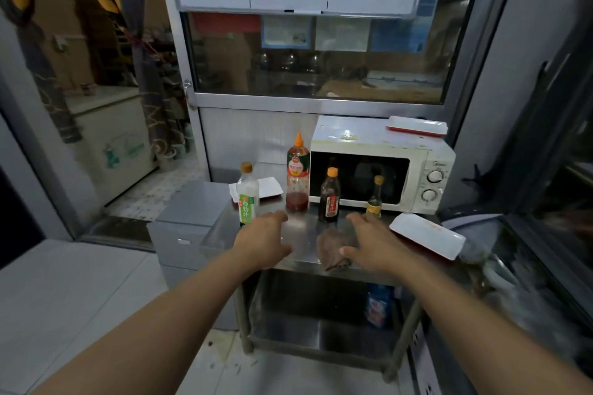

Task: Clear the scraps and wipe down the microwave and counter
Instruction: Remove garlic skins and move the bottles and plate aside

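Steel surface (pixel 298 231) beside a glass partition; microwave (pixel 382 167) door faces the person, long axis sideways; both hands' grip loose, holding nothing: left hand (pixel 261 242), right hand (pixel 373 242)

Microwave (pixel 382 167) at counter (pixel 298 234) rear, bottles (pixel 329 199) before it, tray (pixel 417 127) on top

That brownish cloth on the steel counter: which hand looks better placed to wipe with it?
The right hand, probably: it lies beside the brownish cloth, seemingly touching it, while the left hand is apart from it over bare steel counter.
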{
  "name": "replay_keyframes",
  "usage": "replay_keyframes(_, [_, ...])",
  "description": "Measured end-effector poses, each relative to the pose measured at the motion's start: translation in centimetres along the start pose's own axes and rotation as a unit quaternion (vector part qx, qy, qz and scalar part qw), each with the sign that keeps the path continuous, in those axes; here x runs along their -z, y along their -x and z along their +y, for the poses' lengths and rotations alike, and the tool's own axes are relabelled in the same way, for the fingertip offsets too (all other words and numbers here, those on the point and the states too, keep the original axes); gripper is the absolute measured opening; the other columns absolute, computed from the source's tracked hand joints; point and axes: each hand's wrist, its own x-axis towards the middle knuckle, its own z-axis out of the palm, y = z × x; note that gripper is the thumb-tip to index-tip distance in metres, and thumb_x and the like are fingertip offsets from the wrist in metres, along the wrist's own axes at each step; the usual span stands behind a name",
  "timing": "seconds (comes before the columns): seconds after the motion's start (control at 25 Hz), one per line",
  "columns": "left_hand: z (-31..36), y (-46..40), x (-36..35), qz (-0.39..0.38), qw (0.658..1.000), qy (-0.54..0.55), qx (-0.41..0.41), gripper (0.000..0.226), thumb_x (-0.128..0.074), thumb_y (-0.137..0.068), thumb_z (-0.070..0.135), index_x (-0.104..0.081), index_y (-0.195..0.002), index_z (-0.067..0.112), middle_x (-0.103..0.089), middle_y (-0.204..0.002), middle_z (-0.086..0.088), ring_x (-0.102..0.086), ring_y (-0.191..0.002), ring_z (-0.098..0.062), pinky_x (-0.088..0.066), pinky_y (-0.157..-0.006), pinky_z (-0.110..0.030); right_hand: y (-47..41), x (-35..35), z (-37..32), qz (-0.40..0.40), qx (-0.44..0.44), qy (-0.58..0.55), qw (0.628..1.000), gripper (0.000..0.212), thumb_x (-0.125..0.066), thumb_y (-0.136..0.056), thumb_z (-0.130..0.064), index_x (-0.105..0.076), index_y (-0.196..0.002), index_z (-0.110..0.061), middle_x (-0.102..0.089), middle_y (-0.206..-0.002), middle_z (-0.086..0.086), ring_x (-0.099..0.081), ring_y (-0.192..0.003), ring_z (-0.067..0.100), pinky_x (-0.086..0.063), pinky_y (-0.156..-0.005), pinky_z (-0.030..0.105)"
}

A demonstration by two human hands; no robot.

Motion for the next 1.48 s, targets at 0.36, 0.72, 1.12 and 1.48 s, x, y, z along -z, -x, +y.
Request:
replay_keyframes(0.36, [-7.9, -9.6, 0.2, -0.011, 0.999, 0.039, 0.013, 0.067, -0.069, -0.082, 0.034, -0.037, -0.139, 0.018, -0.046, -0.139, -0.005, -0.047, -0.125, -0.024, -0.043, -0.098, -0.037, -10.9, -2.6, -3.5, 0.002, -0.026, -0.024, 0.999, 0.072, -0.063, -0.086, -0.034, -0.026, -0.146, -0.018, -0.029, -0.148, 0.010, -0.031, -0.136, 0.027, -0.034, -0.109, 0.037])
replay_keyframes(0.72, [-16.4, -18.4, -1.9, 0.030, 0.990, 0.106, 0.093, 0.076, -0.077, -0.073, 0.028, -0.034, -0.134, 0.011, -0.046, -0.130, -0.014, -0.048, -0.117, -0.032, -0.043, -0.096, -0.045, -20.7, -6.9, -5.5, 0.002, -0.019, -0.032, 0.999, 0.073, -0.063, -0.087, -0.034, -0.024, -0.146, -0.014, -0.028, -0.149, 0.011, -0.031, -0.136, 0.028, -0.031, -0.110, 0.035])
replay_keyframes(1.12, [-18.5, -25.2, -8.2, 0.070, 0.959, 0.186, 0.203, 0.094, -0.081, -0.067, 0.039, -0.025, -0.138, 0.012, -0.044, -0.132, -0.014, -0.046, -0.121, -0.033, -0.043, -0.097, -0.046, -28.7, -11.4, -2.0, 0.006, -0.002, -0.047, 0.999, 0.070, -0.064, -0.085, -0.032, -0.029, -0.143, -0.015, -0.037, -0.144, 0.013, -0.036, -0.132, 0.029, -0.035, -0.108, 0.043])
replay_keyframes(1.48, [-17.9, -26.6, -11.0, 0.144, 0.940, 0.169, 0.259, 0.073, -0.076, -0.072, 0.042, -0.034, -0.126, 0.016, -0.056, -0.125, -0.009, -0.056, -0.113, -0.031, -0.050, -0.087, -0.045, -30.6, -12.8, 0.4, 0.015, -0.014, -0.079, 0.997, 0.064, -0.064, -0.087, -0.030, -0.032, -0.141, -0.014, -0.040, -0.140, 0.012, -0.042, -0.128, 0.027, -0.037, -0.103, 0.035])
